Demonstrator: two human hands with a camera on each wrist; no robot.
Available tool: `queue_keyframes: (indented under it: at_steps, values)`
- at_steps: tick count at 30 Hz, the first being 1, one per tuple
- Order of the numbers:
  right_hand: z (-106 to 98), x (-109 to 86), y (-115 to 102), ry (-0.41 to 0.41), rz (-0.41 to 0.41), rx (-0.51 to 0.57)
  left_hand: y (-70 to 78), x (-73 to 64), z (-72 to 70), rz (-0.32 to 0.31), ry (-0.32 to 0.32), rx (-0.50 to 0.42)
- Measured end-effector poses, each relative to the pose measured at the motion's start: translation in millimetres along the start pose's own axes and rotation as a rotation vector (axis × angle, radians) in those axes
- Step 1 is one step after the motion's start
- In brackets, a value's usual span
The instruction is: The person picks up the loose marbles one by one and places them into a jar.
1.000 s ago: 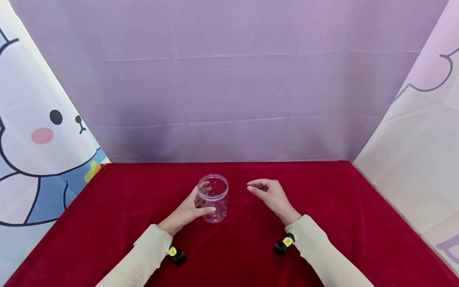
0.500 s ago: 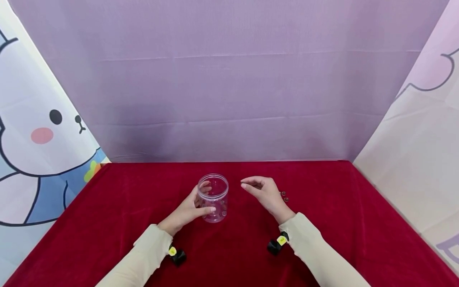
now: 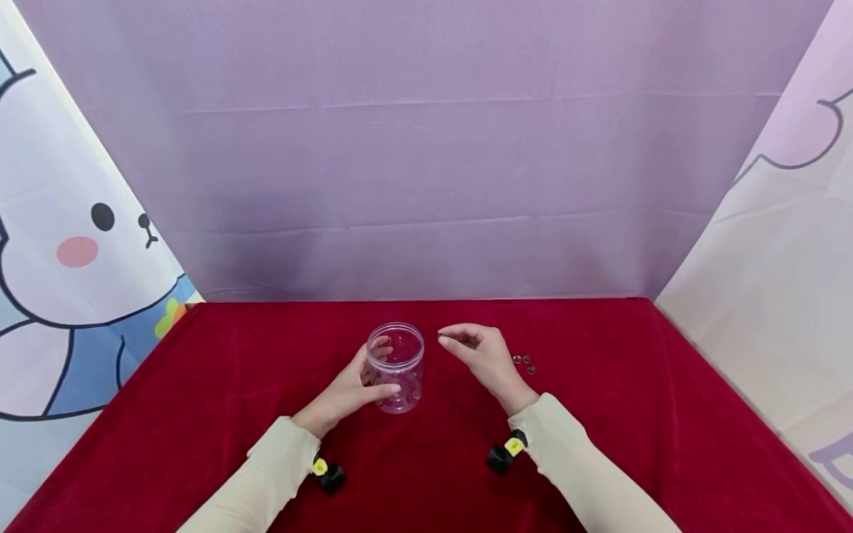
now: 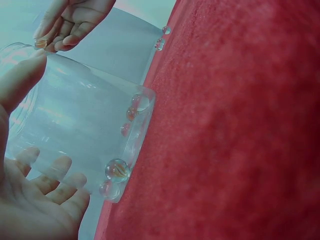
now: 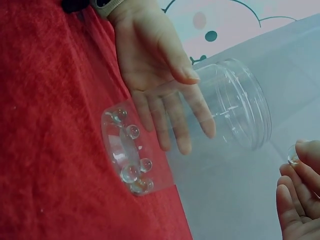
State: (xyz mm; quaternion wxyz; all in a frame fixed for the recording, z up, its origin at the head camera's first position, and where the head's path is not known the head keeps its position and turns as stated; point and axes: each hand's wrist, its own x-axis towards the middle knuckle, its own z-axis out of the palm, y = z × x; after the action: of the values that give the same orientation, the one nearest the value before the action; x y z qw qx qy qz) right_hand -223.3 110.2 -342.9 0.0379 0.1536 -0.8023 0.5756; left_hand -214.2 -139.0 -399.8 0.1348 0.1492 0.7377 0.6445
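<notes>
A clear plastic jar without a lid stands upright on the red cloth. My left hand grips its side, thumb in front and fingers round the back. Several glass marbles lie at the bottom of the jar, one with an orange swirl. Just right of the rim, my right hand pinches a single marble between thumb and forefinger. That marble looks orange in the left wrist view. Three more marbles rest on the cloth behind the right wrist.
Red velvety cloth covers the table. A lilac curtain hangs along the back edge. Printed cartoon sheets flank the table, a white animal face on the left and a pale panel on the right.
My right hand has moved left and slightly up toward the jar's rim, still pinching the marble. Three marbles behind it have come into sight. The left hand and jar have stayed put.
</notes>
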Motion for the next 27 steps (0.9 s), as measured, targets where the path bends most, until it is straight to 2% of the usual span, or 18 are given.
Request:
queue_keyframes:
  at_steps: [9, 14, 22, 27]
  values:
    - [7.5, 3.4, -5.2, 0.012, -0.041, 0.045, 1.1, -0.4, -0.1, -0.004, -0.001, 0.000]
    - [12.5, 5.0, -9.2, 0.003, -0.027, 0.064, -0.1, -1.1, -0.2, -0.017, -0.001, 0.006]
    - [16.6, -3.9, -43.2, -0.042, -0.058, 0.027, -0.7, -1.4, -0.5, -0.006, -0.008, -0.006]
    - [19.5, -4.7, -48.8, -0.055, -0.095, 0.000, 1.7, -1.8, 0.6, -0.011, -0.013, -0.012]
